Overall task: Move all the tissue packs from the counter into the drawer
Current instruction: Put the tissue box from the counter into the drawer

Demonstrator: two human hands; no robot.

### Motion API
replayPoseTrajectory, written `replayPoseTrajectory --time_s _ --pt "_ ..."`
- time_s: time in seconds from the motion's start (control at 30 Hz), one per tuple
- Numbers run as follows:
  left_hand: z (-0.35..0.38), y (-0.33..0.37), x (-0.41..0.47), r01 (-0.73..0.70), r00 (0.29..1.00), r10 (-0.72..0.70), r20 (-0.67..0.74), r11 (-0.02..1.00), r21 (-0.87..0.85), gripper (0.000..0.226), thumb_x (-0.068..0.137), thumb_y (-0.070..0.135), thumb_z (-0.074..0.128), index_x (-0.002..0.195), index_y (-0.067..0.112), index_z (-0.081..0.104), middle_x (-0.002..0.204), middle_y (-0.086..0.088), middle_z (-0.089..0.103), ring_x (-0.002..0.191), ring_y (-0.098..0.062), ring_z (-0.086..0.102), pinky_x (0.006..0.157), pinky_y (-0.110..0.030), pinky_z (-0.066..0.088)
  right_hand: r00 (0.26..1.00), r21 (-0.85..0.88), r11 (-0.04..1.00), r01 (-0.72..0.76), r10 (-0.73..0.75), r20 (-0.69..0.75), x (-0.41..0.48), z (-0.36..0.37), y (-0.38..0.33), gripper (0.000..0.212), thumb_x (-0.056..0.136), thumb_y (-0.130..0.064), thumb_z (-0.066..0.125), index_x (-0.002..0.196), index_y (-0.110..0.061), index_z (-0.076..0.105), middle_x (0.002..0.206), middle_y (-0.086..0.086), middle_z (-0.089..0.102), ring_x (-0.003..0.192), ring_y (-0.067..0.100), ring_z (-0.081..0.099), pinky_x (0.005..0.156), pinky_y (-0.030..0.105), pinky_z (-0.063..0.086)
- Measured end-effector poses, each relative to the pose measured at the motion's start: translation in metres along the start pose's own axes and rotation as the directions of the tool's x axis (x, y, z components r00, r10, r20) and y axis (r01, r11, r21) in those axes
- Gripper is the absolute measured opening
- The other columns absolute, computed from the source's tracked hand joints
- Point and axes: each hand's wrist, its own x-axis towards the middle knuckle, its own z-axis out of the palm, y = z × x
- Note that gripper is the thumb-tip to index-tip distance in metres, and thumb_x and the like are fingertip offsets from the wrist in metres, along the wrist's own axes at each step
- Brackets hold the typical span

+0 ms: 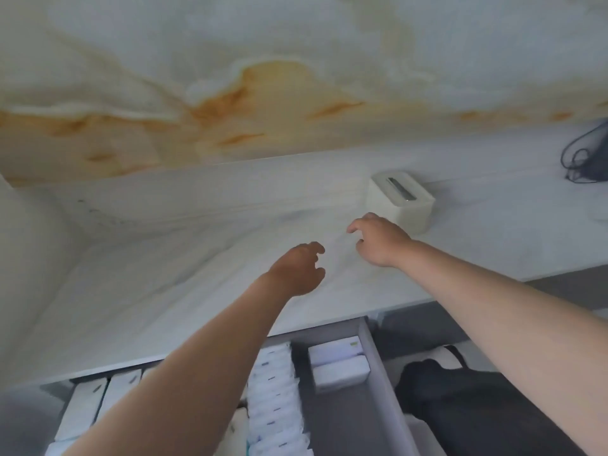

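Tissue packs (pixel 339 365): white, lying in rows in the open drawer (pixel 348 422) below the counter (pixel 164 307) edge; two sit in its right compartment. Left hand (pixel 296 271): over the counter, fingers loosely curled, holding nothing. Right hand (pixel 378 240): likewise empty, fingers relaxed, just beside a white slotted box (pixel 399 200). Black cable (pixel 585 156): far right, on the counter

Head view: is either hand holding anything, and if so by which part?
Nothing is held. The left hand and the right hand reach out over the counter, fingers loosely curled around nothing.
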Motion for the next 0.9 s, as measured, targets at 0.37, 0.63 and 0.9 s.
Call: replayPoseTrajectory --time_s 0.37,0.63,0.9 --pt "0.036 0.062 0.115 -0.047 0.998 0.042 0.048 0.992 0.12 0.062 0.095 0.025 0.051 0.151 0.025 0.024 0.145 -0.001 0.039 0.129 -0.024 0.045 0.101 -0.04 0.044 0.971 -0.368 0.912 -0.179 0.223 0.082 0.074 -0.012 0.109 0.093 0.087 -0.021 0.056 0.158 -0.026 -0.004 0.165 0.009 -0.009 0.153 0.029 -0.011 0.119 0.056 0.01" --pt "0.045 0.054 0.122 -0.028 0.998 0.03 -0.058 0.999 0.031 0.068 0.095 0.025 0.052 0.153 0.028 0.017 0.15 -0.001 0.032 0.126 -0.024 0.046 0.098 -0.041 0.046 0.995 -0.212 0.976 -0.044 0.023 -0.097 0.066 -0.004 0.102 0.061 0.076 -0.015 0.058 0.134 -0.029 0.046 0.134 -0.001 0.043 0.126 0.023 0.04 0.102 0.044 0.032" --pt "0.045 0.053 0.098 0.017 0.995 -0.033 -0.09 0.985 -0.17 0.055 0.102 0.045 0.035 0.153 0.045 0.015 0.164 0.004 0.004 0.134 -0.024 0.044 0.113 -0.042 0.033 0.964 0.326 0.942 0.073 0.017 -0.266 0.041 0.001 0.085 0.037 0.084 -0.007 0.061 0.112 -0.027 0.072 0.118 -0.001 0.063 0.113 0.018 0.056 0.096 0.028 0.043"
